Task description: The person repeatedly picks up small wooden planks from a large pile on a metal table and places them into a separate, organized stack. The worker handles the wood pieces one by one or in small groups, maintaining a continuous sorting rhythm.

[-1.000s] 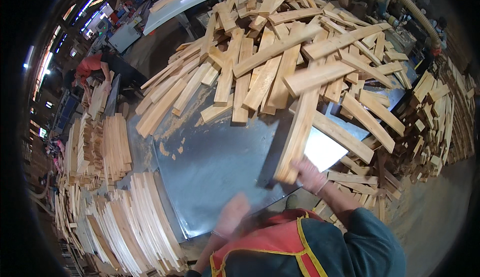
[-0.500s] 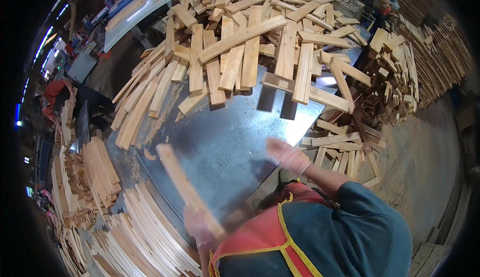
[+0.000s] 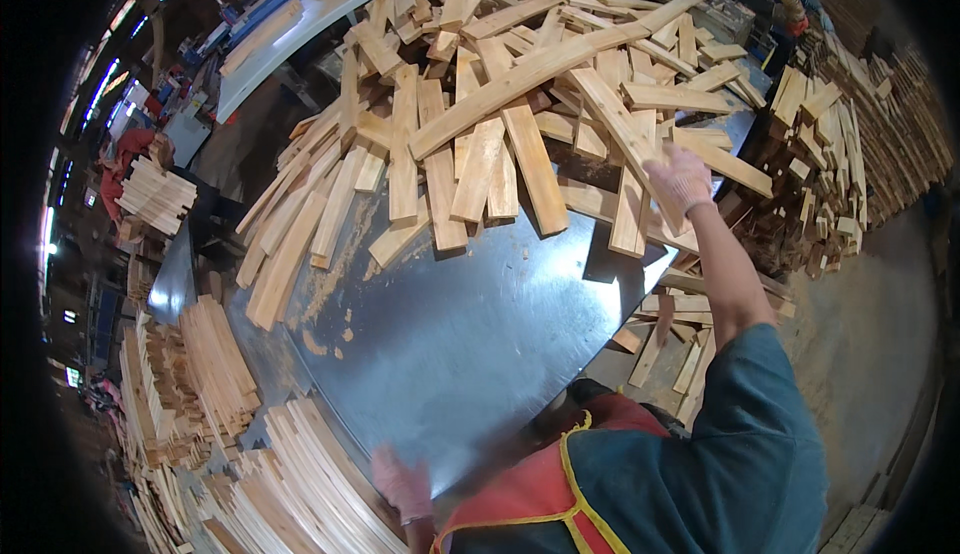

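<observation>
In a pale work glove, my right hand (image 3: 682,176) reaches to the pile's right side and closes around the edge of a long, flat wooden board (image 3: 622,132). That board slants across others, its near end toward me. My left hand (image 3: 402,484), also gloved and slightly blurred, is low beside the near edge of the metal table (image 3: 440,344). Nothing shows in it, and its thumb stands apart from the fingers. Just left of it lies a stack of long strips (image 3: 310,474). The loose board pile (image 3: 480,164) covers the table's far half, several pieces overhanging one another.
More neatly stacked boards (image 3: 215,364) stand at the left. Scrap pieces (image 3: 680,344) lie below the table's right side, and tall lumber stacks (image 3: 905,134) rise at the far right. A person in red (image 3: 125,169) is at the far left, next to a bundle of strips (image 3: 158,196).
The board in my left hand is gone from it; that hand stays low at left. My right hand has moved up and away from me onto a board in the pile, whose boards have shifted.
</observation>
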Demonstrator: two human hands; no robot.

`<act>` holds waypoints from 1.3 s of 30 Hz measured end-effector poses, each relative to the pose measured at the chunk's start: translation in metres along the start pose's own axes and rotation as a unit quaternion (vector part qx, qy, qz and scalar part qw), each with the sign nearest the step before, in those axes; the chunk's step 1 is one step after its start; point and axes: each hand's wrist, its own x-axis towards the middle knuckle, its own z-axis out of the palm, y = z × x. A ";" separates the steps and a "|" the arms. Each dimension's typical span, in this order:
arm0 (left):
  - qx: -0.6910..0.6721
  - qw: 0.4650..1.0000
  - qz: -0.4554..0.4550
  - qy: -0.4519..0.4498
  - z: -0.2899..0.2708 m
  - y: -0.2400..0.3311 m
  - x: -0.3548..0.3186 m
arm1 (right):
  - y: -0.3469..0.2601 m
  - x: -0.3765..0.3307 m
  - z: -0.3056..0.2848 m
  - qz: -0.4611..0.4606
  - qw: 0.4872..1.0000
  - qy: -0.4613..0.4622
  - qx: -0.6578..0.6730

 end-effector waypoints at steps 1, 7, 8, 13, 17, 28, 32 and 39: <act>-0.025 0.997 0.065 0.020 0.009 0.025 0.009 | -0.003 0.020 0.007 0.023 0.999 -0.040 0.017; -0.156 0.942 0.298 -0.020 0.016 0.180 0.055 | 0.006 0.056 0.072 0.066 0.945 -0.130 0.293; -0.162 0.938 0.297 -0.067 -0.013 0.213 0.062 | 0.006 0.044 0.080 0.081 0.931 -0.127 0.334; -0.169 0.920 0.352 -0.033 -0.009 0.230 0.068 | -0.024 -0.075 0.142 0.153 0.761 -0.136 0.616; -0.274 0.911 0.242 -0.194 -0.053 0.248 0.092 | -0.037 -0.147 0.129 0.087 0.781 -0.170 0.594; -0.410 0.821 0.093 -0.387 -0.015 0.219 0.098 | -0.114 -0.356 0.154 0.028 0.606 -0.396 0.689; -0.369 0.889 -0.046 -0.266 -0.042 0.191 0.054 | -0.146 -0.397 0.166 0.034 0.653 -0.465 0.597; -0.431 0.866 -0.172 -0.184 -0.028 0.093 0.016 | -0.184 -0.451 0.203 -0.253 0.658 -0.576 0.413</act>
